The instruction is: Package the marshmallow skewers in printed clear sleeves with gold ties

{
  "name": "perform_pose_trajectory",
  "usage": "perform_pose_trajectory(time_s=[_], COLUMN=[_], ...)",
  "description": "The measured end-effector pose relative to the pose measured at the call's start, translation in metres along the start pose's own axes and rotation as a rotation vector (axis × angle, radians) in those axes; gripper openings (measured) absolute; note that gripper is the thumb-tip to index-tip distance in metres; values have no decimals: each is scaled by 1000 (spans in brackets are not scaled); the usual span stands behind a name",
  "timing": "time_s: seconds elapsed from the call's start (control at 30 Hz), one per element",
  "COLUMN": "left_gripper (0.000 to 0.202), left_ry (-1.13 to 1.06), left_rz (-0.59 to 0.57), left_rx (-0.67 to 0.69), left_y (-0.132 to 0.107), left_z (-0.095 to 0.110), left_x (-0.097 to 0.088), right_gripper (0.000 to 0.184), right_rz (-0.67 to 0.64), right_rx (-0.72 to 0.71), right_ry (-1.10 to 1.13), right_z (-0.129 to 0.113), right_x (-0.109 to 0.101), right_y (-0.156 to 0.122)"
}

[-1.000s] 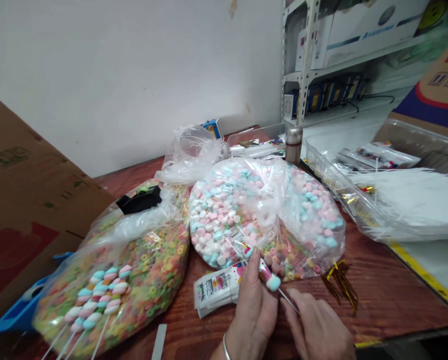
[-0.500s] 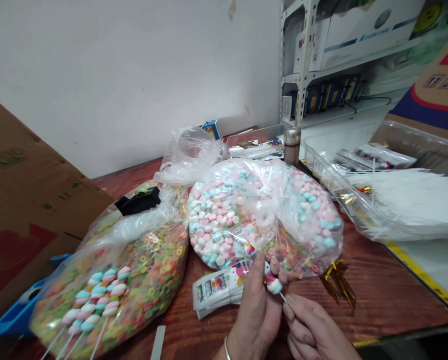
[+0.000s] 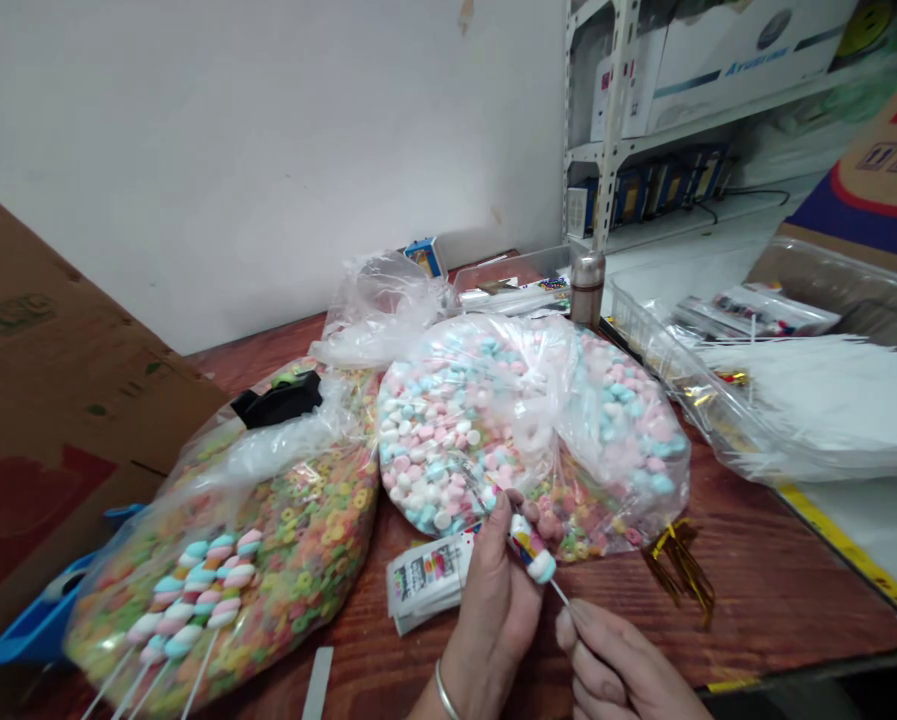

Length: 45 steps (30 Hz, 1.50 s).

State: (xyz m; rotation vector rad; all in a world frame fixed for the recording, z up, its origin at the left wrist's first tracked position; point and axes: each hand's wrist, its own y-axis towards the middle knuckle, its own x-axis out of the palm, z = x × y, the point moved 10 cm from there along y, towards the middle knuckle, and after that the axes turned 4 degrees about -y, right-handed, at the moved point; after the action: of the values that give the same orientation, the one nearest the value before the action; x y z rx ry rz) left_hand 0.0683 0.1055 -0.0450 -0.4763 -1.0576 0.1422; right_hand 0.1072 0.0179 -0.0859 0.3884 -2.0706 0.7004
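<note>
Left hand [image 3: 493, 610]: thumb and fingers clamped on the top of a marshmallow stick [image 3: 529, 550]; a bangle [image 3: 440, 692] sits on the wrist.
Right hand [image 3: 617, 665]: fingertips [image 3: 569, 622] together at the stick's lower end.
Stick: held up between both hands, in front of a bag of marshmallows [image 3: 448, 430].
Beside the hands: a stack of printed wrappers [image 3: 422, 580], gold twist ties [image 3: 677, 568].
Left on the table [image 3: 778, 590]: a bag of cereal rings [image 3: 298, 530], with 3 marshmallow sticks [image 3: 193, 595] lying on it.

Bare left hand [image 3: 493, 610], thin silver bangle [image 3: 448, 695], bare right hand [image 3: 617, 665]
</note>
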Motion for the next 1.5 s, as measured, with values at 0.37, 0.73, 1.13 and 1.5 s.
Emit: perform_pose_trajectory(time_s=[0.37, 0.73, 1.13, 1.5], left_gripper=[17, 19, 22, 31], left_ry=[4, 59, 83, -18], left_rz=[67, 27, -54, -21], left_rx=[17, 71, 97, -62], left_y=[-8, -10, 1, 2], left_z=[-10, -9, 6, -4], left_x=[2, -1, 1, -3], right_gripper=[27, 47, 39, 40], right_rz=[572, 354, 446, 124], right_rx=[-1235, -329, -524, -82], right_ry=[-1967, -753, -1044, -127], right_z=[-71, -34, -53, -10], right_x=[20, -25, -3, -1], right_y=[-51, -5, -21, 6])
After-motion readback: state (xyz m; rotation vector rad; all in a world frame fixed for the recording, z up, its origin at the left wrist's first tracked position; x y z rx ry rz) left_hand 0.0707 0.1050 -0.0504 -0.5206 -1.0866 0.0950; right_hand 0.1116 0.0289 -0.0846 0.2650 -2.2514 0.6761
